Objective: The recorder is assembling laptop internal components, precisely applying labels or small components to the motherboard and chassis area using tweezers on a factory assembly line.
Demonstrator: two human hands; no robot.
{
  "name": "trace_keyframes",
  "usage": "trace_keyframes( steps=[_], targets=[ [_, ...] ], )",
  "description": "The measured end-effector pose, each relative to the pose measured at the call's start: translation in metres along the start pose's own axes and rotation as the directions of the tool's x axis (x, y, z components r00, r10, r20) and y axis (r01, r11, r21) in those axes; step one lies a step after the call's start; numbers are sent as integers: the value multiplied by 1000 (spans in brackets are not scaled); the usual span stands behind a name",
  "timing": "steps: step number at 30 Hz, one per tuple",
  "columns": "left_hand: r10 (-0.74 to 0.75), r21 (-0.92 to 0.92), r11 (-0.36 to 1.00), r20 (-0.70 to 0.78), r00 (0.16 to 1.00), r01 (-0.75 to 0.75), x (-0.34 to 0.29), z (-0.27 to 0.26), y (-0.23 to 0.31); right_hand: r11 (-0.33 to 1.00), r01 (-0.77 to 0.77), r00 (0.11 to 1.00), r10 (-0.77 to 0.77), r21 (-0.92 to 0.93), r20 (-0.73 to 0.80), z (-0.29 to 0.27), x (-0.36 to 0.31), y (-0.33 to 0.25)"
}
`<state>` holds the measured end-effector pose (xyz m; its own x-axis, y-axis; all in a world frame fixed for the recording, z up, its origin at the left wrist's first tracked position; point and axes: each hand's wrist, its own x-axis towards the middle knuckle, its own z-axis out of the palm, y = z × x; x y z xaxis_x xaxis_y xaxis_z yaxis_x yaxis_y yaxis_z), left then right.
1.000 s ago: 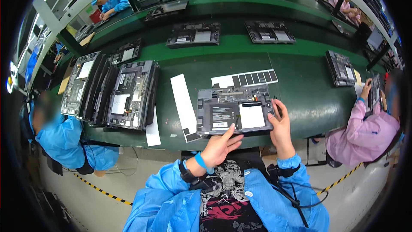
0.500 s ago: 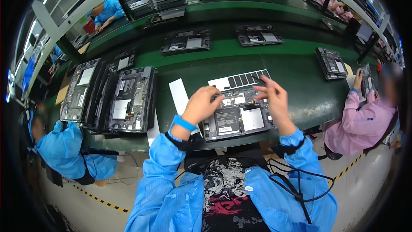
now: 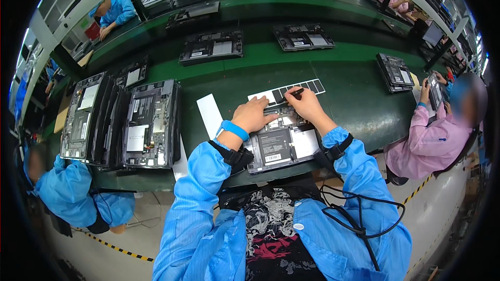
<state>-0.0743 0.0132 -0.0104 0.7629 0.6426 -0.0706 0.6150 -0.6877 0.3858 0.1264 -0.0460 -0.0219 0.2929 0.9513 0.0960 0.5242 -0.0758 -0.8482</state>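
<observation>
An opened tablet-like device (image 3: 276,148) lies in front of me, showing a black battery, a silver plate and circuit boards. Along its far edge lies a white sheet with black rectangular pads (image 3: 311,86). My left hand (image 3: 251,115) rests on the device's upper left part, fingers stretched toward the sheet and thumb apart. With closed fingers my right hand (image 3: 307,106) grips a slim black pen-like tool (image 3: 297,92) over the sheet, beside one of the pads. The tool's tip is too small to make out.
Stacks of similar opened devices (image 3: 151,125) stand at the left. More lie on the green bench (image 3: 211,47) ahead and at the right (image 3: 394,73). A blank white strip (image 3: 210,116) lies left of my hands. A co-worker in pink (image 3: 424,138) sits at the right; others in blue sit nearby.
My right hand has moved left and forward to the padded sheet, its fingers closing around the black tool. My left hand has flattened out on the device's upper edge.
</observation>
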Motion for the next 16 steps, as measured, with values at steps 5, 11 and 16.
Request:
trace_keyframes(
  steps=[5, 11, 16],
  targets=[
    [4, 9, 1000, 15, 1000, -4, 3, 0, -3, 1000, 8, 1000, -8, -25, -12, 0, 0, -2],
    [-7, 12, 1000, 38, 999, 6, 1, -7, 2, 1000, -23, 999, 23, -5, -25, 4, 3, 0],
    [-176, -7, 984, 110, 978, 178, 1, -12, 8, 984, -60, 997, 66, 168, -33, 7, 2, 6]
  ],
)
